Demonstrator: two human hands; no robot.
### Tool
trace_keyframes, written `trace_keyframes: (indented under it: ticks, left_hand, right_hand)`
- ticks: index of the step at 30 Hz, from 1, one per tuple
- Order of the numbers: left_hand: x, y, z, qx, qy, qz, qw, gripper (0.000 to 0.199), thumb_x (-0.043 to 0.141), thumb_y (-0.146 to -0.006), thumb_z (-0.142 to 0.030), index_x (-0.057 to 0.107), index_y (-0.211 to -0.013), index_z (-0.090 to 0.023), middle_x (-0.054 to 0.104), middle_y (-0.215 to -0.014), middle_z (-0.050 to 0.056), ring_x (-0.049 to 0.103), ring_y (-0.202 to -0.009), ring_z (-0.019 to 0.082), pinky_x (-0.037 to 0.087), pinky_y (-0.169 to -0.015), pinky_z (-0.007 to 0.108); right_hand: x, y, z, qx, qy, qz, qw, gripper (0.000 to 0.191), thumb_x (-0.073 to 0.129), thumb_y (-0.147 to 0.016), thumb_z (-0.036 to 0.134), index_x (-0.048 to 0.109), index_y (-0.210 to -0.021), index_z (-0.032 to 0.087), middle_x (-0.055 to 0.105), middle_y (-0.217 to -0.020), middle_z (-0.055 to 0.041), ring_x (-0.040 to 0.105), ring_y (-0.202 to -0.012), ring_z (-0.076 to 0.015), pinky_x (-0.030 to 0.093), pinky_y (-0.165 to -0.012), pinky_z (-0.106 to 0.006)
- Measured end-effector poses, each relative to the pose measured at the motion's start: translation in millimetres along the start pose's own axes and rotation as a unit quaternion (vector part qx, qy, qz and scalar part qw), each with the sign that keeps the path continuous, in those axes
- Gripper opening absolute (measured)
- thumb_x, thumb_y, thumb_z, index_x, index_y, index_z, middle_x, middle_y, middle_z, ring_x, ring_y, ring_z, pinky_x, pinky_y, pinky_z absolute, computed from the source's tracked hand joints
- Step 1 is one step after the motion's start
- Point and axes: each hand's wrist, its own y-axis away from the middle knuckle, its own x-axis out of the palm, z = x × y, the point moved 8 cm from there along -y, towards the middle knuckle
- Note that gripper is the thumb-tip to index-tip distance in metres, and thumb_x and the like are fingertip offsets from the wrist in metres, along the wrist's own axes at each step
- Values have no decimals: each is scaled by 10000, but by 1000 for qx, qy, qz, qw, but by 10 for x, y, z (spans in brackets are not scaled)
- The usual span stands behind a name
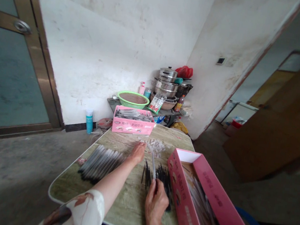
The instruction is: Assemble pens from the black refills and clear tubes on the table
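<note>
My right hand is closed on a slim, pale pen barrel, held upright with its tip towards the small white pieces. Beside those white pieces, my left hand has its fingers drawn together; whatever is in them is too small to make out. A row of translucent pens with dark ends lies left of my left forearm. Black, thin pen parts form a pile behind my right hand. To the right stands an open pink box holding long clear tubes.
Another pink box, filled with pens, stands at the far edge of the wood-patterned table. Behind it, a low shelf carries a green basin, stacked steel pots and bottles. A blue spray can stands on the floor at left.
</note>
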Motion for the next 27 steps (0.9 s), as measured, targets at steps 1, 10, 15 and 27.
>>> trace_keyframes:
  ticks: [1, 10, 15, 27]
  left_hand:
    - [11, 0, 27, -7, -6, 6, 1000, 248, 508, -754, -47, 697, -880, -145, 694, -1024, 124, 543, -1116, 241, 280, -1059, 355]
    - [-95, 247, -14, -24, 43, -21, 999, 147, 599, -742, -151, 664, -614, -180, 685, -774, 102, 609, -930, 279, 409, -879, 390]
    - [-263, 477, 21, -27, 175, -64, 982, 291, 575, -814, -359, 693, -973, -145, 690, -806, 82, 623, -740, 188, 468, -683, 289]
    - [-392, 711, 321, -81, 618, -100, 776, 332, 780, -669, -333, 701, -922, -134, 679, -791, 34, 574, -654, 63, 436, -640, 163]
  right_hand:
    - [9, 1, -4, 1, 0, 2, 1000, 498, 320, -976, 436, 681, -896, 103, 713, -720, -122, 651, -527, -186, 422, -511, -252]
    - [16, -3, 13, 0, 2, 4, 1000, 476, 320, -974, 422, 673, -898, 112, 706, -700, -115, 639, -513, -200, 407, -509, -264]
    - [39, -2, 38, -4, -61, 45, 997, 413, 360, -958, 407, 652, -858, 133, 655, -627, -70, 598, -494, -177, 394, -510, -254]
    - [135, 72, 155, -58, -153, 118, 980, 270, 433, -933, 320, 623, -866, 139, 584, -607, -28, 559, -522, -148, 402, -542, -235]
